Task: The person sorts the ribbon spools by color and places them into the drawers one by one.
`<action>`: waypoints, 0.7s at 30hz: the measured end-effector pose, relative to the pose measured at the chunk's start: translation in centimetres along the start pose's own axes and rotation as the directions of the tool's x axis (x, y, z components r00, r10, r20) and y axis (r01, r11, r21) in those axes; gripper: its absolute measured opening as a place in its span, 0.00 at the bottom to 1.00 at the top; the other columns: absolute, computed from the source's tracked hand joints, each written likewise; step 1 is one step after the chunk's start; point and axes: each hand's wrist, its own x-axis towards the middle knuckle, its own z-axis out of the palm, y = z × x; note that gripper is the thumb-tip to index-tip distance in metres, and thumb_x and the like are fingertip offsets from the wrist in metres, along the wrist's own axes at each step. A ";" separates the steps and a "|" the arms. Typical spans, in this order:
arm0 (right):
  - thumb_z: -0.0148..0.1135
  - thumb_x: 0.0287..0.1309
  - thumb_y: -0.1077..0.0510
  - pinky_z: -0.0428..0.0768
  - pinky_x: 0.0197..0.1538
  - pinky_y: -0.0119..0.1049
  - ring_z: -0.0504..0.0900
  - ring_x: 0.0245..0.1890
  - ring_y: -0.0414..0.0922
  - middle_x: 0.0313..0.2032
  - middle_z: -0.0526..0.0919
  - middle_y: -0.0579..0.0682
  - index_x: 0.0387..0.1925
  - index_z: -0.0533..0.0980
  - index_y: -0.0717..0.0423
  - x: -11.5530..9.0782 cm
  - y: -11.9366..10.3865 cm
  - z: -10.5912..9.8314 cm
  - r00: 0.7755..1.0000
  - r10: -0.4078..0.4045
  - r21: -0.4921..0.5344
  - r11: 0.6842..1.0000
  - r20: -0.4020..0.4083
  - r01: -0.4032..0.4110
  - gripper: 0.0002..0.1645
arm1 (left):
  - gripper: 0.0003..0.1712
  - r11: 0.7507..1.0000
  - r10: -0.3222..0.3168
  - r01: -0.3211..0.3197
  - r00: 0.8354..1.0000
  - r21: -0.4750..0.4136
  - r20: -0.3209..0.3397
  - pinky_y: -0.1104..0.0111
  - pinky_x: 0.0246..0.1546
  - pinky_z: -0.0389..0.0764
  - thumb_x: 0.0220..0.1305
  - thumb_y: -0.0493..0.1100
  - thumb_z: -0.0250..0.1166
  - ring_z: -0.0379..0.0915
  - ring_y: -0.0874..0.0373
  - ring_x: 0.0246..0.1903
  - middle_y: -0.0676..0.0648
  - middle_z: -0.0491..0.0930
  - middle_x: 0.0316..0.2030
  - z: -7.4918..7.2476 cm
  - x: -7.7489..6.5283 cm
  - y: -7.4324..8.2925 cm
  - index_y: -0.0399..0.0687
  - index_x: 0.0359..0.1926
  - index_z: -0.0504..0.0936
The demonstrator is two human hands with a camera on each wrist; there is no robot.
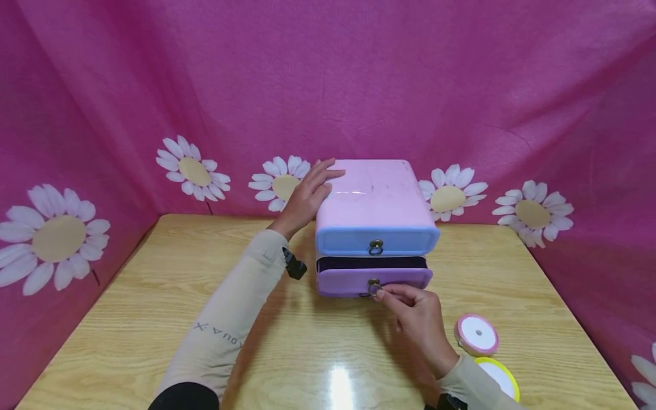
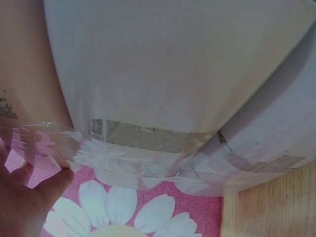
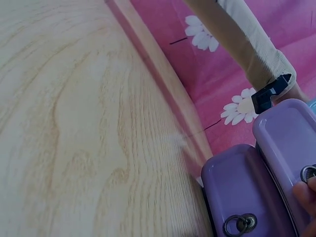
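Drawer (image 1: 342, 283) of purple front, long side running left-to-right, lies ahead and left of your nearer right hand (image 1: 419, 316), which pinches its ring (image 1: 373, 283), while your left hand (image 1: 307, 196) rests, unclenched, on the cabinet (image 1: 376, 196).

The left sleeve (image 1: 225, 316) is beige — dark lettering (image 1: 219, 334) along the forearm, fine lines at the cuff (image 1: 269, 247), a rounded black patch (image 1: 187, 396) lower down. The right sleeve (image 1: 474, 382) is beige too — a black wrist device (image 1: 295, 265) sits at each wrist.
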 end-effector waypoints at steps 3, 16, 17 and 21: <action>0.72 0.52 0.57 0.70 0.13 0.31 0.68 0.08 0.37 0.29 0.87 0.55 0.36 0.85 0.61 -0.4 -0.5 -0.1 1.000 0.004 -0.008 1.000 0.008 -0.004 0.12 | 0.22 1.000 0.000 0.000 1.000 0.001 -0.004 0.53 0.72 0.39 0.72 0.46 0.46 0.36 0.52 0.75 0.56 0.56 0.72 0.0 0.0 0.1 0.57 0.63 0.74; 0.73 0.51 0.56 0.70 0.12 0.33 0.67 0.07 0.38 0.26 0.86 0.53 0.35 0.85 0.59 -1.1 0.0 -0.1 1.000 0.001 -0.011 1.000 0.019 -0.001 0.12 | 0.22 1.000 0.003 -0.003 1.000 -0.028 0.002 0.55 0.72 0.37 0.72 0.45 0.46 0.35 0.53 0.75 0.56 0.56 0.72 0.0 0.3 -0.3 0.55 0.63 0.75; 0.73 0.51 0.56 0.70 0.12 0.32 0.67 0.07 0.38 0.26 0.86 0.54 0.34 0.85 0.58 -1.2 0.0 -0.1 1.000 0.005 -0.012 1.000 0.018 -0.005 0.11 | 0.22 1.000 0.002 -0.002 1.000 -0.030 0.002 0.55 0.72 0.37 0.72 0.45 0.46 0.35 0.53 0.75 0.57 0.56 0.72 0.0 0.3 -0.3 0.55 0.63 0.75; 0.73 0.50 0.55 0.69 0.12 0.32 0.67 0.07 0.38 0.27 0.86 0.58 0.33 0.86 0.56 -1.5 0.0 -0.2 1.000 -0.004 -0.015 1.000 0.019 0.005 0.09 | 0.22 0.999 0.006 -0.006 1.000 -0.032 0.002 0.55 0.72 0.37 0.72 0.45 0.46 0.35 0.54 0.75 0.57 0.56 0.72 0.1 0.5 -0.3 0.55 0.63 0.75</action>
